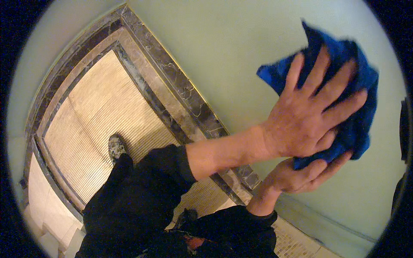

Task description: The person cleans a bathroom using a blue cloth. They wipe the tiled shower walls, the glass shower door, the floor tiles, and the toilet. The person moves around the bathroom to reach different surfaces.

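A crumpled blue cloth (pixel 358 129) is at the upper right, in front of a pale green wall (pixel 226 58). My left hand (pixel 300 119), back towards me and fingers spread, presses on the cloth and covers its middle. Below it, my right hand (pixel 297 175) has the cloth's lower edge between thumb and fingers. The cloth's folds hide the tips of some fingers. Whether the cloth touches the wall cannot be told.
A dark marble border (pixel 180 80) with a thin gold-coloured edge runs along the wall's foot. Beside it lies a ribbed beige floor mat (pixel 96 113), with my patterned shoe (pixel 116 146) on it. Small mosaic tiles (pixel 290 238) show at the bottom right. Dark objects stand at the right rim.
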The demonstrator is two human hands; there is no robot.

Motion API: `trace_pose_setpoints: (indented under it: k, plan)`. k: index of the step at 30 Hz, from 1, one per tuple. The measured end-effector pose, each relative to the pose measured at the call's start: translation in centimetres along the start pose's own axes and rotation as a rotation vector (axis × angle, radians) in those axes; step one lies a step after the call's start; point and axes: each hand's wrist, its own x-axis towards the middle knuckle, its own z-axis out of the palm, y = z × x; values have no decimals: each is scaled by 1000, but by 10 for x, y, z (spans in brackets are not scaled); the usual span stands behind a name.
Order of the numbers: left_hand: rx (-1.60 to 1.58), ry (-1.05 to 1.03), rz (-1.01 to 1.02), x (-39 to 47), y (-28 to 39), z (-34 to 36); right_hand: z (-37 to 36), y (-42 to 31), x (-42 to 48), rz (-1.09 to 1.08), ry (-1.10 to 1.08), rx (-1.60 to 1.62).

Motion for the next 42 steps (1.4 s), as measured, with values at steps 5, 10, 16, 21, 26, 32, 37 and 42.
trace_pose_setpoints:
  k: [5,10,16,21,26,32,37,42]
  plan:
    - [141,-96,-161,-127,-48,10,-48,82,-59,-38,-375,-451]
    - [459,-444,-446,-193,-107,-29,-28,168,-115,-229,-728,-562]
    - [801,-416,-599,-203,-189,-74,63,172,-135,30,-1086,-599]
    - [903,-573,-615,-200,-212,-93,76,181,-153,-29,-1155,-693]
    - [953,-742,-675,-214,-220,-101,62,185,-173,-181,-1274,-722]
    - [787,-635,-673,-215,-222,-98,61,197,-179,-169,-1349,-757]
    - [783,-567,-647,-225,-228,-97,56,197,-175,-195,-1446,-794]
    - [784,-348,-675,-215,-244,-101,72,195,-177,-177,-1435,-741]
